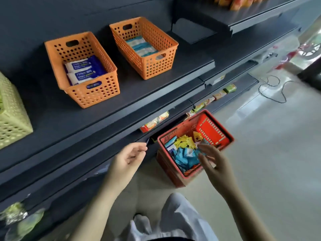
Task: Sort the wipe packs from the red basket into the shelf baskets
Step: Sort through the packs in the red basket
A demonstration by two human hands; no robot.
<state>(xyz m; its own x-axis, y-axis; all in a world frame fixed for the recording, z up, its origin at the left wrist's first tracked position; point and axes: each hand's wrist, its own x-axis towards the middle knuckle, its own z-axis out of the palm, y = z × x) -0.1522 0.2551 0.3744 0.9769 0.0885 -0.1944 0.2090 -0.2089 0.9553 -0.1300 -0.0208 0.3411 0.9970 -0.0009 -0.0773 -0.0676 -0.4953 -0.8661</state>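
At lower centre we see our right hand (212, 162) spread open above the wipe packs (184, 159) in the red basket (213, 131), left hand (130, 157) loosely curled, empty.

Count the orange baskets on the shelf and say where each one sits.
2. The left orange basket sits on the shelf holding dark blue wipe packs; the right orange basket stands beside it, further back, holding pale blue packs. None seems hidden.

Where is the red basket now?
In the head view, the red basket stands on the floor, right of centre, against the dark shelf unit, under the right hand.
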